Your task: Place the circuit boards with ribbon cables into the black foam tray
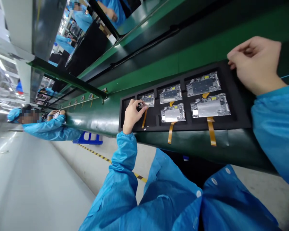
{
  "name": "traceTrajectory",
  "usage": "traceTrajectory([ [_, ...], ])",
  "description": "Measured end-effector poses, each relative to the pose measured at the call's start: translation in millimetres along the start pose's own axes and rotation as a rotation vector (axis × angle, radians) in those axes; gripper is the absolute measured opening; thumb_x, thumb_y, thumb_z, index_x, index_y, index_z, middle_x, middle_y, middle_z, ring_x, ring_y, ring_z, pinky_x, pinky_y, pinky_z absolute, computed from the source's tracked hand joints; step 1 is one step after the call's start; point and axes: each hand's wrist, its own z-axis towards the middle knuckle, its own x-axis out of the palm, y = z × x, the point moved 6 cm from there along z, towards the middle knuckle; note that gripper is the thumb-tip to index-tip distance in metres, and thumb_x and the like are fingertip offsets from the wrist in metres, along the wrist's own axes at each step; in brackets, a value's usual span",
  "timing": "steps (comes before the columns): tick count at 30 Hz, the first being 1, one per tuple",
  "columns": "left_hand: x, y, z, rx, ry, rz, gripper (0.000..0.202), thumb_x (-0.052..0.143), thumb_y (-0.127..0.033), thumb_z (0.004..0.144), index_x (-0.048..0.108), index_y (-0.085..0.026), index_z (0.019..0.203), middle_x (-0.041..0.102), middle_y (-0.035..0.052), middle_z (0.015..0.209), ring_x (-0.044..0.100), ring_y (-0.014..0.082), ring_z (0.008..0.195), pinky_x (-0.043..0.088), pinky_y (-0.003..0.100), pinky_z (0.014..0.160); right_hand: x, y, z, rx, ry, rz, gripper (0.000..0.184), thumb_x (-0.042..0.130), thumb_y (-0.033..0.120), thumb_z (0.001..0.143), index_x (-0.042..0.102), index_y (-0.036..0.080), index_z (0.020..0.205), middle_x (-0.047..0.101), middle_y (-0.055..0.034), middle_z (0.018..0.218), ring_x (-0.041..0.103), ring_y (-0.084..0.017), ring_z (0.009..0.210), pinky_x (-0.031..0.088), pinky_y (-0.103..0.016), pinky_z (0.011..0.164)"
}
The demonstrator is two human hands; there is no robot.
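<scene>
A black foam tray [239, 110] lies on the green work surface and holds several circuit boards with orange ribbon cables. At its left part, my left hand [133, 116] pinches the left edge of a circuit board [148, 101] between thumb and fingers. That board's ribbon cable [144, 118] hangs toward me. My right hand [257, 62] hovers by the tray's far right corner, fingers curled together; whatever is between the fingertips is hidden. Nearest to it is a dark-plated board [203, 85]. In front of that one lies a silver-plated board [210, 107], its ribbon cable [211, 131] crossing the tray's front edge.
More small boards [91, 96] sit farther down the green belt [86, 117]. A dark green post [67, 78] stands beyond the tray. A co-worker in a blue gown [45, 128] is at the left, near a blue plastic stool [89, 138]. Others work across the line.
</scene>
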Motion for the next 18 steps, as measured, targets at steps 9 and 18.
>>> traceTrajectory([
  [9, 4.3, -5, 2, 0.011, -0.024, 0.037, 0.011, 0.080, -0.031, 0.096, 0.074, -0.023, 0.100, 0.069, 0.0044, 0.099, 0.068, 0.0209, 0.094, 0.047, 0.032, 0.076, 1, -4, 7, 0.042, 0.017, -0.095, 0.057, 0.064, -0.022, 0.085, 0.056, 0.024, 0.052, 0.053, 0.0033, 0.047, 0.050, 0.000, 0.041, 0.038, -0.025, 0.048],
  [18, -29.2, 48, 28, 0.029, -0.130, 0.007, 0.017, 0.066, -0.038, 0.102, 0.073, -0.022, 0.100, 0.065, 0.0057, 0.092, 0.065, 0.0220, 0.088, 0.052, 0.036, 0.086, 2, 8, -13, 0.050, -0.001, -0.122, 0.055, 0.062, -0.022, 0.087, 0.053, 0.023, 0.056, 0.051, 0.0039, 0.054, 0.050, -0.002, 0.049, 0.041, -0.032, 0.062],
])
